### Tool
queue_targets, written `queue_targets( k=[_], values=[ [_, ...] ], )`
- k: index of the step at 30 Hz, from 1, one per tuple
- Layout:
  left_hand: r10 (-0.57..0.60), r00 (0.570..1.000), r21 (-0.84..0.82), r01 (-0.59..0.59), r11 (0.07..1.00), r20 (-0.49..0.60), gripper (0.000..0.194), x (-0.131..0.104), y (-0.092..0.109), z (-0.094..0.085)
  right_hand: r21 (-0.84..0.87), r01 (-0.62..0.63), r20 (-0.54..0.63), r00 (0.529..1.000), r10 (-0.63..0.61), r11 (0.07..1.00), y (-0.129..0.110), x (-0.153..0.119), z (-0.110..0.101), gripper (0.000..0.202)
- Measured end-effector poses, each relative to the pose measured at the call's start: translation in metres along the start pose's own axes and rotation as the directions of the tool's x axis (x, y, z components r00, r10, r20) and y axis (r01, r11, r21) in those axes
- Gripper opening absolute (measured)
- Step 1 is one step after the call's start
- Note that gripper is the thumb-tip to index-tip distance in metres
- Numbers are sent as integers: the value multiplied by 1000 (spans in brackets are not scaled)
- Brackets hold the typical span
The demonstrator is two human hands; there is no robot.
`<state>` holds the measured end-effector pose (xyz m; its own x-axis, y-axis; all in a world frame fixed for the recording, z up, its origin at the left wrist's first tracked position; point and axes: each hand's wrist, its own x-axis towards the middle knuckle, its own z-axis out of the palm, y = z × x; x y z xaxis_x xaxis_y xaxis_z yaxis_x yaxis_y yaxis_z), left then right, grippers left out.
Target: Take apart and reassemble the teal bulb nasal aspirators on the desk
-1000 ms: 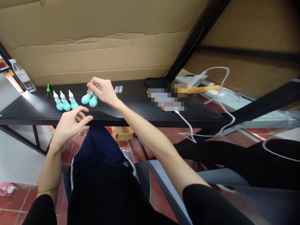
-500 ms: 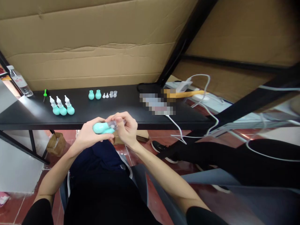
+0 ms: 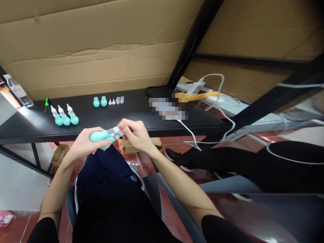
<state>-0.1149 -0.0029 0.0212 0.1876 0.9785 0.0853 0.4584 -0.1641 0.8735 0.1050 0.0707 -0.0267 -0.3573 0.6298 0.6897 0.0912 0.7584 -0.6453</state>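
Two teal bulbs with clear tubular parts lie side by side in my left hand, whose fingers wrap round them in front of the black table's front edge. My right hand pinches the clear and white tips at their right end. On the table, three teal bulbs with white nozzles lie in a row at the left. Two teal bulbs without nozzles stand near the middle. Beside them are two small white cones and two clear cups.
A water bottle and a green-handled tool are at the left. A blurred-out device with a white cable lies right of centre. Cardboard rises behind. Another person's black-clad leg is at the right.
Both hands and the held bulbs have shifted slightly left in view. My right fingers have moved toward the tips' ends, so more of the clear parts shows. The view has tilted a little.
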Motion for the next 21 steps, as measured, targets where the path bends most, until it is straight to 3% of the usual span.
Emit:
queue_targets(
  k=[4,11,18,21],
  values=[
    [5,1000,13,-5,1000,10,30,-2,3,-5,77,-40,-7,999,40,996,-3,-1,6,67],
    [-27,982,-168,59,984,187,33,-4,6,-13,343,-155,31,988,154,926,-12,-3,16,70],
    [49,988,-138,-28,990,147,28,-2,1,-17,617,-287,123,955,271,733,-12,-4,30,70],
    [56,984,-168,-28,985,167,33,0,-2,-16,647,-272,99,956,276,713,-14,-4,33,69]
  ],
)
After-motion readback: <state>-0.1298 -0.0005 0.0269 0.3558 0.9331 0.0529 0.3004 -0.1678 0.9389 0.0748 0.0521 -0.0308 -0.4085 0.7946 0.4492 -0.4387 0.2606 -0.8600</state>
